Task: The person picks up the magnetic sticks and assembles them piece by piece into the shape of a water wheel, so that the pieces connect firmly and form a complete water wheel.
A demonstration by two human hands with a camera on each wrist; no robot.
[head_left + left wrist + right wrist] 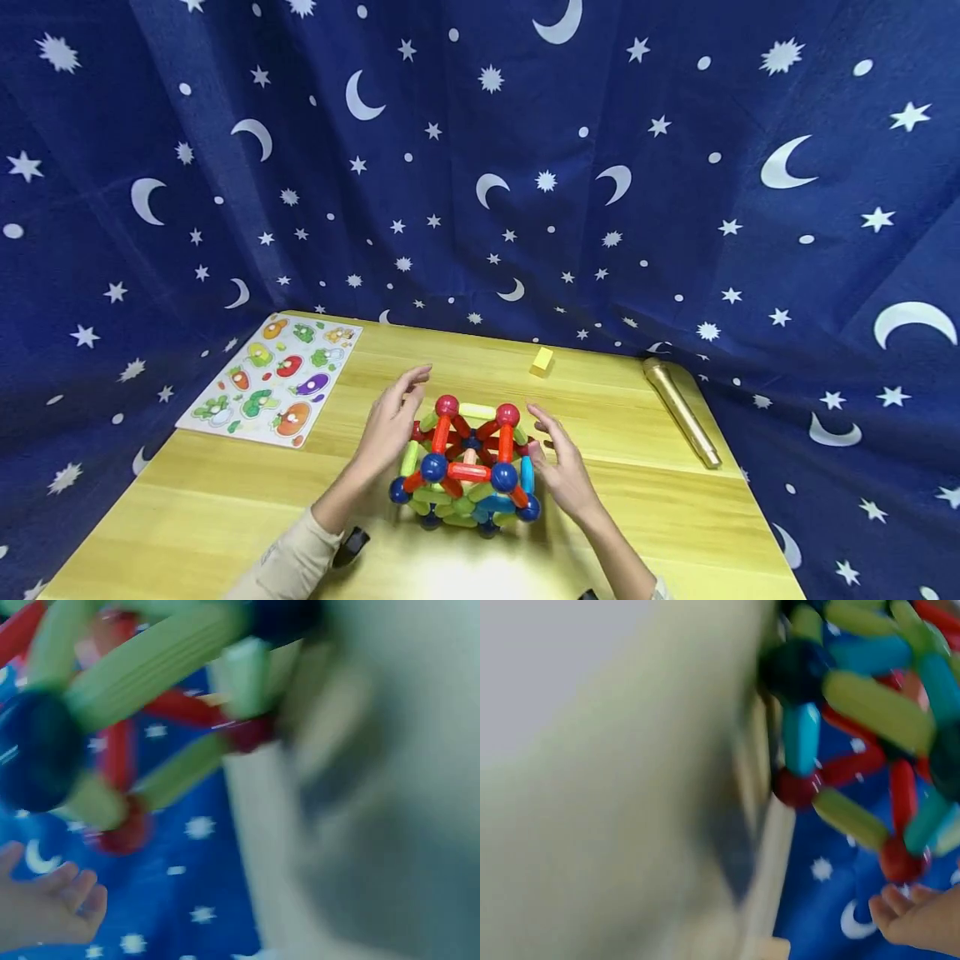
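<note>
A frame of magnetic rods and balls (pixel 468 472) stands on the table in front of me, built from red, green and blue rods with red and blue balls. On its left side my left hand (pixel 388 421) is held with fingers extended, apart from the rods. My right hand (pixel 561 467) stands at the right side, fingers spread and holding nothing. In the left wrist view a blue ball (pixel 41 750) and green rods fill the upper left, above the fingers. The right wrist view has a red ball (pixel 904 859) just above the fingertips.
A vegetable puzzle board (pixel 273 379) lies at the back left. Behind the rod frame sits a small yellow block (pixel 542 362). Along the right edge of the table lies a gold stick (pixel 681 412). A blue curtain (pixel 480 167) with stars and moons surrounds the table (pixel 172 521).
</note>
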